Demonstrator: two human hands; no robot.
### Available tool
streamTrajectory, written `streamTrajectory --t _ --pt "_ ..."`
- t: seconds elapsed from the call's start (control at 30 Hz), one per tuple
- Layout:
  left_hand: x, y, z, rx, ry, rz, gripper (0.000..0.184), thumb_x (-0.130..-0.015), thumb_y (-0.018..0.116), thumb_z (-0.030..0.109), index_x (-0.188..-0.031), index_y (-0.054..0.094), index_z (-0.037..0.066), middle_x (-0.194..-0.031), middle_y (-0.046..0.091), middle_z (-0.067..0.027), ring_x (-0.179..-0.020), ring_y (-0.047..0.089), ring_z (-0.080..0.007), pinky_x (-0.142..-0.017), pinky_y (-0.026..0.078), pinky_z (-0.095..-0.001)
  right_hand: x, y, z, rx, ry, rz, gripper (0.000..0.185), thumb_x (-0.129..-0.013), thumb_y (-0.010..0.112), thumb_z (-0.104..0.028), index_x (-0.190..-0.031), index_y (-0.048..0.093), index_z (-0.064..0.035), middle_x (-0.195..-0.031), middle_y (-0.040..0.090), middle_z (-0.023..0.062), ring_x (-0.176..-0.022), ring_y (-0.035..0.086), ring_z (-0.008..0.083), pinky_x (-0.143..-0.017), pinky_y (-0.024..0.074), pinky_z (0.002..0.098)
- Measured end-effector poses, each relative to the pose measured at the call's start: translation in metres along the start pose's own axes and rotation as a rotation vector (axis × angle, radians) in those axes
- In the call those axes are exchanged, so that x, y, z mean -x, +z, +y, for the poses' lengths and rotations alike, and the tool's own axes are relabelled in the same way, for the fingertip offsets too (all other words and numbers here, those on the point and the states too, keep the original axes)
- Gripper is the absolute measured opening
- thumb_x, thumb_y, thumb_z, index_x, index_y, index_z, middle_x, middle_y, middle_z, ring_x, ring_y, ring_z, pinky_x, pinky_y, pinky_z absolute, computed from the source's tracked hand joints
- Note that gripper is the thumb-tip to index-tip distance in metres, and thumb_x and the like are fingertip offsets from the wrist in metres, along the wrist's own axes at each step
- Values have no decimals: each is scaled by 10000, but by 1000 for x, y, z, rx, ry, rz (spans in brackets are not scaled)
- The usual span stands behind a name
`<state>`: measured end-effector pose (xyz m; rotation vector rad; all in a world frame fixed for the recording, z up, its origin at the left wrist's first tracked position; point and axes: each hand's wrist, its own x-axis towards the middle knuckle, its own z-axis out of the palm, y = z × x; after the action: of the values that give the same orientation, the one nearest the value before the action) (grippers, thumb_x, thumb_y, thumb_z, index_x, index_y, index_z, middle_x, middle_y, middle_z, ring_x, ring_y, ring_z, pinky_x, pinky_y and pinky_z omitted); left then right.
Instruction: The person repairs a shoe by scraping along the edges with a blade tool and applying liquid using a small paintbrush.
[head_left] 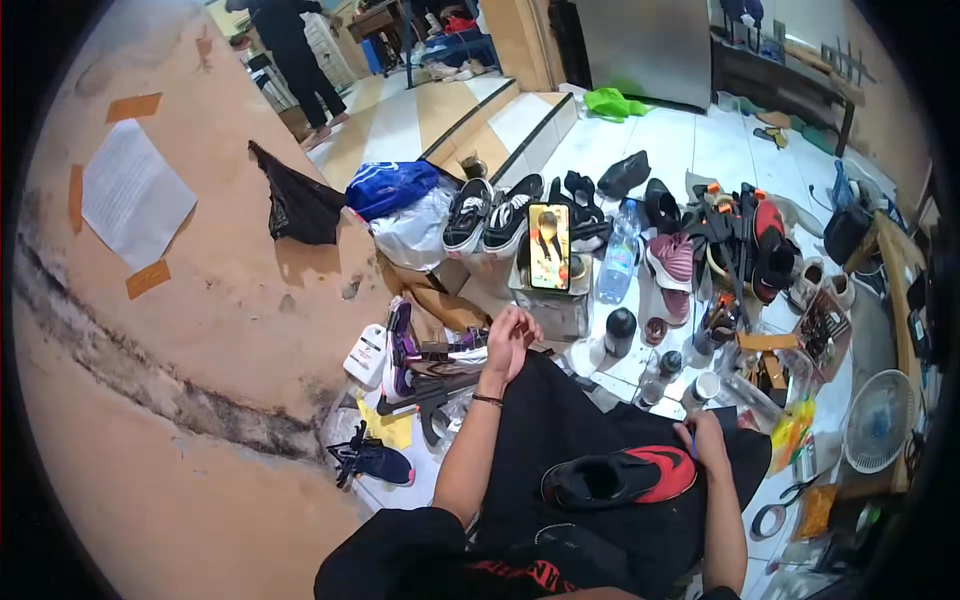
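Observation:
A black and red shoe lies on its side across my lap, on black cloth, its red toe pointing right. By the toe, my right hand has its fingers bent together, with a thin bit of blue showing between them. Above my left knee, my left hand is raised with curled fingers pressed together; anything in them is too small to make out. A dark bracelet circles my left wrist. Left of that arm, a dark blue shoe with loose laces rests on the floor.
A lit phone leans upright before me. Black sneakers, a water bottle and several jars crowd the floor. Scissors and a tape roll lie right. Another person stands at the back; a wall borders the left.

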<state>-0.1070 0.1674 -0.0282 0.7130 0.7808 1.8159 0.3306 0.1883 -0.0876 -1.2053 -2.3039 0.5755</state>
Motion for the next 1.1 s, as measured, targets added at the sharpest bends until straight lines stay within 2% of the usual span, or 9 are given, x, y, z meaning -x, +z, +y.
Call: streamTrajectory --t 0.07,0.1,0.27,0.5,0.53,0.57,0.73,0.9,1.1 --pt "-4 0 0 29 23 6 237 -1048 512 271 -899 498 88 -792 532 -77 -754 554 -229 -741 477 -388 -2 8 1 19 208 -13 227 -796 796 -195 -787 681 1 -765 653 210 -781 634 407 -687 495 467" --pt "2 -5 0 35 25 21 225 -1047 517 264 -908 505 87 -801 541 -76 -760 563 -228 -748 481 -389 7 12 -5 -33 206 -64 226 -799 793 -196 -788 680 0 -766 647 210 -793 634 408 -702 496 475" --pt "7 -18 -7 7 51 -10 154 -1032 543 207 -945 535 80 -815 574 -69 -758 585 -205 -740 504 -368 4 7 0 -52 120 -51 218 -810 781 -207 -782 689 -12 -746 620 184 -751 608 369 -689 475 439" --pt "0 -13 -14 -199 21 -34 103 -1000 606 145 -955 606 53 -833 639 -44 -760 632 -148 -708 535 -302 3 3 10 -42 -65 -269 234 -832 784 -257 -796 726 -33 -822 636 174 -861 629 347 -773 517 420" --pt "0 -15 -16 -217 39 -7 103 -985 622 149 -948 606 55 -816 630 -37 -737 626 -143 -700 532 -295 -29 -47 -17 253 458 -723 228 -854 765 -237 -967 740 -41 -891 656 145 -908 639 289 -821 521 384" --pt "0 -12 -13 -278 60 0 102 -970 633 150 -928 608 60 -800 619 -30 -719 618 -143 -693 528 -296 -37 -77 -24 364 482 -875 227 -858 759 -237 -968 736 -40 -890 656 144 -907 640 285 -819 522 381" --pt "5 -7 -9 -416 19 -16 129 -979 629 129 -897 635 29 -781 625 -37 -712 611 -126 -691 526 -291 -20 -236 -19 419 211 -342 222 -882 727 -235 -972 720 -33 -886 653 139 -905 641 267 -812 524 369" --pt "1 -4 -15 -373 64 -63 126 -985 617 118 -904 626 22 -807 625 -41 -749 609 -127 -699 524 -292 1 -357 -14 601 239 66 219 -905 694 -233 -977 703 -26 -883 651 133 -902 642 248 -805 527 356" --pt "-2 -3 -10 -283 13 -106 118 -996 597 107 -923 607 15 -818 608 -59 -745 601 -158 -699 527 -328 26 -437 -12 736 283 393 220 -932 656 -231 -983 683 -18 -878 648 126 -899 643 226 -796 530 341"
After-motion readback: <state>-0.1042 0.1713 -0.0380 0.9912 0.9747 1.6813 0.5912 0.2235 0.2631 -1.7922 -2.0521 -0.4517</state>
